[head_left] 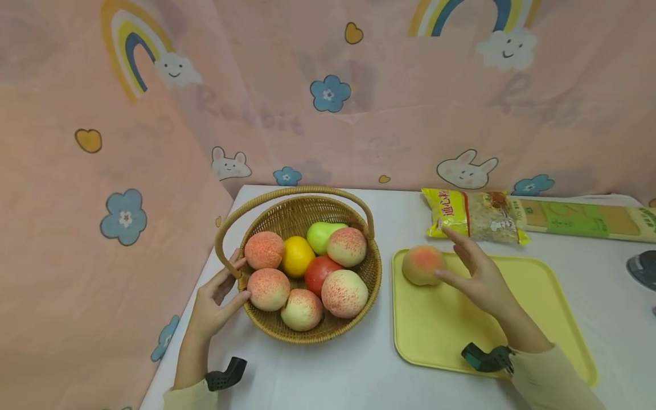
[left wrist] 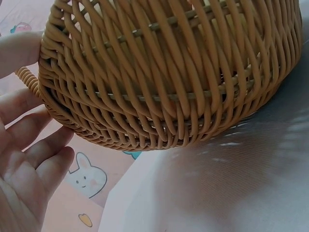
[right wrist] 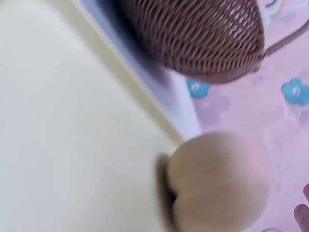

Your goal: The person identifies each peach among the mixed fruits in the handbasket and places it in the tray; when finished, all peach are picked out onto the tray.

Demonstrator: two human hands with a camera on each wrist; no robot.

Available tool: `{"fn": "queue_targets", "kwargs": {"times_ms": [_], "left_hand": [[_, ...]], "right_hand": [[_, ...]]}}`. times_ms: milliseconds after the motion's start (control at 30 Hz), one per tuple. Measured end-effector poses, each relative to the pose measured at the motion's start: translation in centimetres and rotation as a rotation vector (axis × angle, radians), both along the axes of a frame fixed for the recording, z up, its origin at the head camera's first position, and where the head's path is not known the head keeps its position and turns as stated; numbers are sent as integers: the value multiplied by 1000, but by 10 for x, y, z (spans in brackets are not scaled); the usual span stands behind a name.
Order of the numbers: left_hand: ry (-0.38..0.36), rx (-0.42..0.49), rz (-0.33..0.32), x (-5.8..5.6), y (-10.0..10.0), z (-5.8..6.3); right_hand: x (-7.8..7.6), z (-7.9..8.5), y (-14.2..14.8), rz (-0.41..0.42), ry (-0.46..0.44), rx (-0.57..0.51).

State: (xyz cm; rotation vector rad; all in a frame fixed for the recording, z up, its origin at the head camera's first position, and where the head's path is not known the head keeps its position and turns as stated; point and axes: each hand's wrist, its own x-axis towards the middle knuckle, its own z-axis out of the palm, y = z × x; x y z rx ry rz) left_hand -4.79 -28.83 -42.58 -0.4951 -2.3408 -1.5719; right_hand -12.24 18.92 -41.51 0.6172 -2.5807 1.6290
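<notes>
A round wicker basket (head_left: 306,340) with an arched handle holds several peaches (head_left: 345,294), a green pear (head_left: 321,236), a yellow fruit (head_left: 298,257) and a red fruit (head_left: 320,273). At its left side my left hand (head_left: 211,307) grips the rim by the handle's base, thumb and fingers on either side, as the left wrist view also shows. One peach (head_left: 423,265) sits in the far left corner of the yellow tray (head_left: 441,336). Beside that peach my right hand (head_left: 484,282) is spread, fingers apart; in the right wrist view its fingertips (right wrist: 302,215) stand clear of the peach (right wrist: 219,183).
Behind the tray lie a yellow bag of pasta (head_left: 474,215) and a long pack with a green label (head_left: 579,218). A dark round object (head_left: 643,267) stands at the right edge. A pink printed cloth (head_left: 287,68) hangs behind and left of the white table (head_left: 338,376).
</notes>
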Motion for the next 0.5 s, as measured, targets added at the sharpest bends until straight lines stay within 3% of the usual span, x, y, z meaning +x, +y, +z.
{"fn": "queue_targets", "kwargs": {"times_ms": [100,233,500], "left_hand": [[-1,10,-2,0,0,0],[9,11,-4,0,0,0],[38,27,-27,0,2,1]], "right_hand": [[5,14,-9,39,68,-56],[10,32,-22,138,96,-98],[11,59,-64,371,39,-151]]}}
